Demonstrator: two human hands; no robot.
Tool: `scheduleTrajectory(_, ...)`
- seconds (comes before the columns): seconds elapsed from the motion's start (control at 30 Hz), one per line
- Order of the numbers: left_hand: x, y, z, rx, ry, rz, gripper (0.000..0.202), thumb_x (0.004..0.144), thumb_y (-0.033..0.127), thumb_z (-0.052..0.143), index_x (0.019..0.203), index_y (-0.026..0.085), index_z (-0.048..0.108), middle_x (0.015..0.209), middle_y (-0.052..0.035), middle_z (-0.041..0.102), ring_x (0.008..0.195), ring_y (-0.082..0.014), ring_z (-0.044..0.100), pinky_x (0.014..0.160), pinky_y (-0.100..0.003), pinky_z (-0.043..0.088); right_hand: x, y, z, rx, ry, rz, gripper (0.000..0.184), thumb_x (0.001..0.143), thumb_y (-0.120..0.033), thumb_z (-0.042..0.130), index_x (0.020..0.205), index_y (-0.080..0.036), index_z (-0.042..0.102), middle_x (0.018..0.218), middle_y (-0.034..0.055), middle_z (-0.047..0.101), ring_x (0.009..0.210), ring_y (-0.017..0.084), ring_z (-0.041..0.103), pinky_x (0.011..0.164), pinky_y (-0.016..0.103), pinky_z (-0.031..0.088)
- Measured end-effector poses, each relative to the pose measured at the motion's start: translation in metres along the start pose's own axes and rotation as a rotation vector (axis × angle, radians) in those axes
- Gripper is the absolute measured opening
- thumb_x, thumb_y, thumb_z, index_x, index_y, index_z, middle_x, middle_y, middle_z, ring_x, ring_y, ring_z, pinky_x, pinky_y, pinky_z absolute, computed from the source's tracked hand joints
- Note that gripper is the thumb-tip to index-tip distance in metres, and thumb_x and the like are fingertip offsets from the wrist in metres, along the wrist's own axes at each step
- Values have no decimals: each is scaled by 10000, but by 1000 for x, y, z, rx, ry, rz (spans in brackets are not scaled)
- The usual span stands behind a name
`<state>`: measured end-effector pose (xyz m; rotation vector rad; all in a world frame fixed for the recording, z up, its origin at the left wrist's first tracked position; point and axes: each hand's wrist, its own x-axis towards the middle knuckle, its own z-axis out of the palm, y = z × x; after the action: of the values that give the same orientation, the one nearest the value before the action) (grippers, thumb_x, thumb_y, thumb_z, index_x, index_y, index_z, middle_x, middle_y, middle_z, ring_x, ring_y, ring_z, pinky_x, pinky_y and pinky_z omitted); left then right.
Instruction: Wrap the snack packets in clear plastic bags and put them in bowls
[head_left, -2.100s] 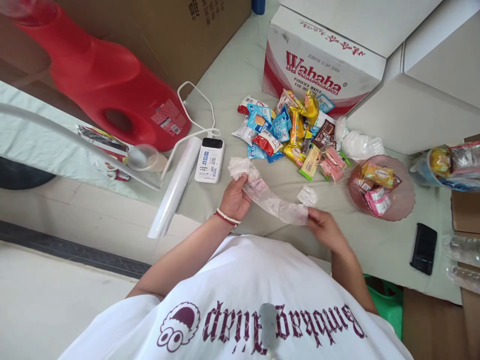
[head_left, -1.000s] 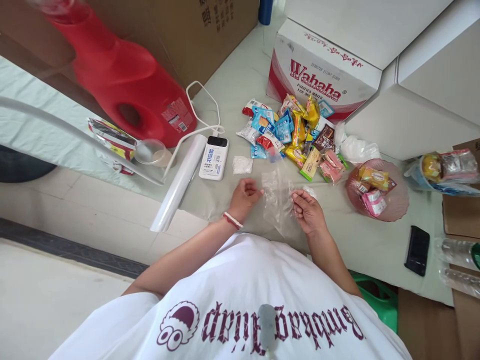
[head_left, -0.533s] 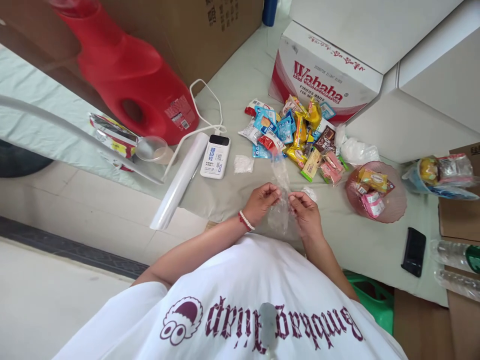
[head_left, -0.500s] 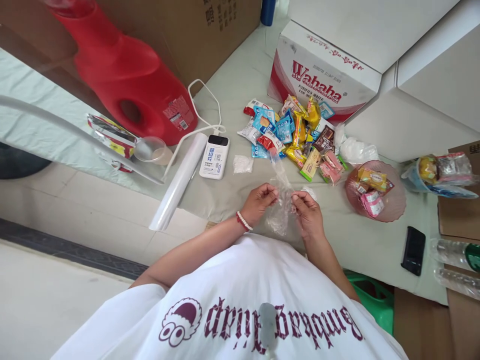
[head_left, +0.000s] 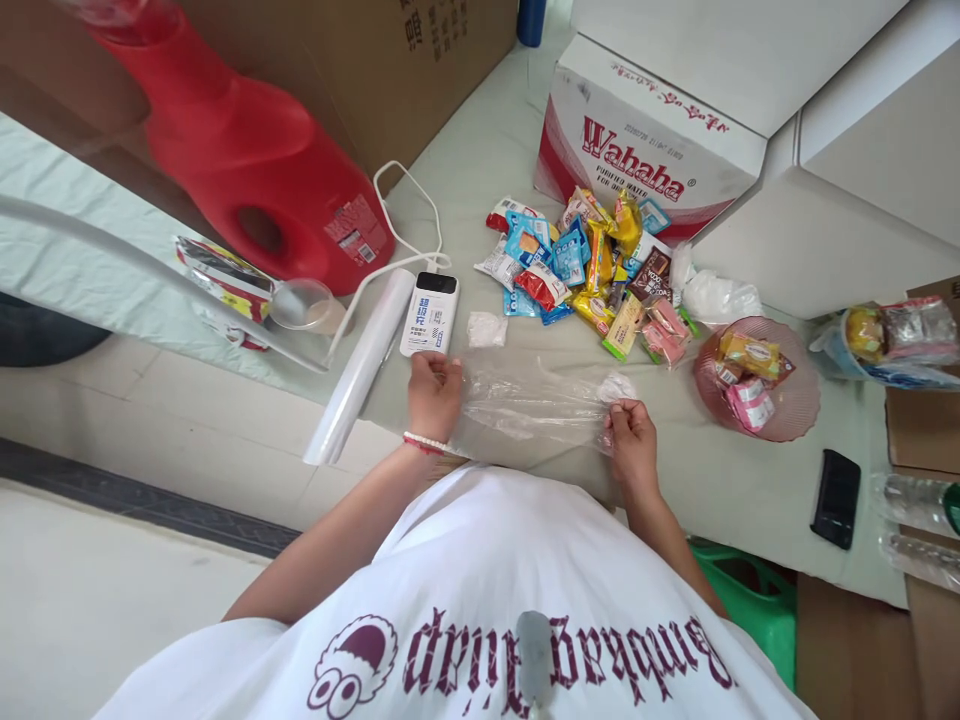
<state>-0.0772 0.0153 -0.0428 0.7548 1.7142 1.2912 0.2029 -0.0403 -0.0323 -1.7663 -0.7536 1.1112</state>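
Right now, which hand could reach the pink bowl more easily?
Probably the right hand: it pinches the bag nearer the bowl. The left hand holds the bag's other end, farther off.

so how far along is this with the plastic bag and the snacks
Early, it seems. Done: a few snacks sit in the pink bowl. In hand: the left hand and right hand pinch a plastic bag that looks empty, stretched flat between them over the table. Left: the snack pile by the box lies loose, none of it bagged.
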Motion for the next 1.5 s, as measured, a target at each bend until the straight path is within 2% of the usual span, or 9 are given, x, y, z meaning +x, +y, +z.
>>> scheduleTrajectory(0.1,-14,6,-7,98,4,237,231,846,262,750,1030,244,611,1138,-67,617,1081,-247,560,999,-399,453,-2,7,1,-65,-11,-34,373,875,-598,622,956,-252,512,700,-54,573,485,113,432,444,260,341)
scheduleTrajectory(0.27,-20,-2,3,538,-733,606,247,837,280,679,1074,252,741,1228,-138,706,1319,-374,550,1195,-597,283,-1,16,-7,-210,-89,-130,395,908,-642,564,979,-254,547,726,-33,620,510,134,478,473,269,376)
scheduleTrajectory(0.47,13,-16,-16,745,-1030,652,753,772,379,744,1487,251,548,1649,-168,423,1561,-395,302,1273,-644,51,19,11,-38,-227,16,-77,351,882,-572,600,967,-234,558,713,-32,595,510,136,466,491,275,381)
scheduleTrajectory(0.6,22,-6,-30,611,-1017,682,614,720,264,680,1334,256,665,1576,-124,526,1546,-381,329,1267,-600,176,23,-4,-60,-582,-39,-217,323,895,-498,583,1024,-206,635,868,45,667,625,173,538,649,343,488)
scheduleTrajectory(0.77,0,13,-5,540,-602,751,153,790,206,607,846,256,741,1074,-95,760,1296,-363,568,1175,-589,316,4,-24,-44,-896,79,-634,318,989,-350,520,1219,-204,683,1214,156,639,985,273,609,923,463,523)
scheduleTrajectory(1.03,-3,2,18,1035,-890,833,496,980,369,537,1457,241,585,1615,-129,491,1555,-352,342,1272,-665,133,-7,-4,-41,-842,-576,-680,285,997,-285,527,1197,-214,719,1362,142,665,1201,285,635,1037,479,527)
scheduleTrajectory(1.17,7,-11,-5,1132,-1011,871,612,980,457,554,1557,267,479,1704,-119,344,1595,-359,258,1266,-698,92,43,-49,-44,-987,-252,-460,427,1054,-472,400,1120,-207,729,1140,149,746,1073,297,709,939,423,544)
scheduleTrajectory(1.3,4,-16,-15,1130,-1065,886,615,978,455,562,1563,289,473,1710,-105,331,1600,-347,253,1273,-687,55,102,-90,3,-1249,-38,-203,646,1046,-608,344,1200,-79,681,1183,274,712,1144,397,684,946,478,519)
scheduleTrajectory(1.5,1,-21,-21,1092,-1020,874,633,951,485,610,1543,288,506,1725,-95,295,1618,-346,201,1300,-628,98,121,-83,31,-1228,56,-112,667,936,-567,614,1366,-61,559,1383,287,599,1230,369,639,982,438,514)
